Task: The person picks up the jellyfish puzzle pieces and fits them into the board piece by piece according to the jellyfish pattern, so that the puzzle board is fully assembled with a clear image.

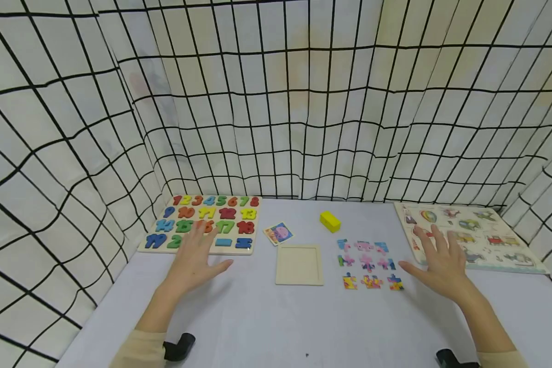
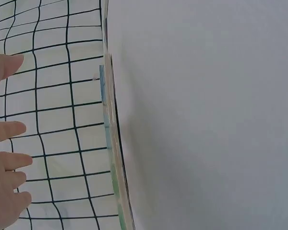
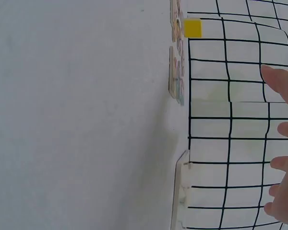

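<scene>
My left hand (image 1: pixel 192 260) hovers with spread fingers over the front edge of the number puzzle board (image 1: pixel 216 250), holding nothing. Its fingertips overlap the coloured numbers in the head view. On the other side my right hand (image 1: pixel 443 266) is spread too, near the left edge of a picture board (image 1: pixel 476 266) and just right of several loose jigsaw pieces (image 1: pixel 366 260), which lie in three rows. Between the hands lies a square wooden tray (image 1: pixel 299 281). In the wrist views, the left fingers (image 2: pixel 12 160) and right fingers (image 3: pixel 283 163) are apart from everything.
A small picture card (image 1: pixel 278 233) lies tilted behind the tray. A yellow block (image 1: pixel 330 221) stands behind the jigsaw pieces. White walls with a black grid (image 1: pixel 276 122) enclose the white table (image 1: pixel 303 322) at the back and both sides.
</scene>
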The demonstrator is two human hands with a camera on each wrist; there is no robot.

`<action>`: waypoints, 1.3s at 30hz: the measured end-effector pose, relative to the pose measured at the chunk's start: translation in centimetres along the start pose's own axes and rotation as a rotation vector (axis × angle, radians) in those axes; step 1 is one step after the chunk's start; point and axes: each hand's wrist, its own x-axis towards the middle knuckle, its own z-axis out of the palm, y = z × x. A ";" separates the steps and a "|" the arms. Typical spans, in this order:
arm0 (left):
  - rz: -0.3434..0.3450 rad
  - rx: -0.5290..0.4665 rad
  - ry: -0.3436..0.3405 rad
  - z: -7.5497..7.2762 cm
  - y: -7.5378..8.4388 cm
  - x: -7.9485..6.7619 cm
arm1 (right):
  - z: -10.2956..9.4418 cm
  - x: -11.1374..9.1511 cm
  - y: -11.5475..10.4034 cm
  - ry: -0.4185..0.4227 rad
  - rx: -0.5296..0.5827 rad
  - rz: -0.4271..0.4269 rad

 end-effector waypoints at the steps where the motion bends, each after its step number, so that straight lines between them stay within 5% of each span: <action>1: 0.008 -0.005 -0.012 0.1 0.2 0.1 | 0.1 0.1 0.0 0.004 0.013 -0.009; 9: 0.041 -0.096 -0.100 1.2 2.0 0.8 | 1.8 1.3 0.1 0.021 0.113 -0.112; 21: 0.032 -0.217 -0.266 3.1 3.2 0.9 | 4.2 4.0 -1.7 -0.014 0.139 -0.144; 33: 0.112 -0.310 -0.401 5.4 4.6 0.9 | 7.1 7.3 -2.5 -0.148 0.199 -0.135; 39: 0.165 -0.356 -0.415 6.2 5.0 0.9 | 8.4 8.5 -3.3 -0.192 0.214 -0.120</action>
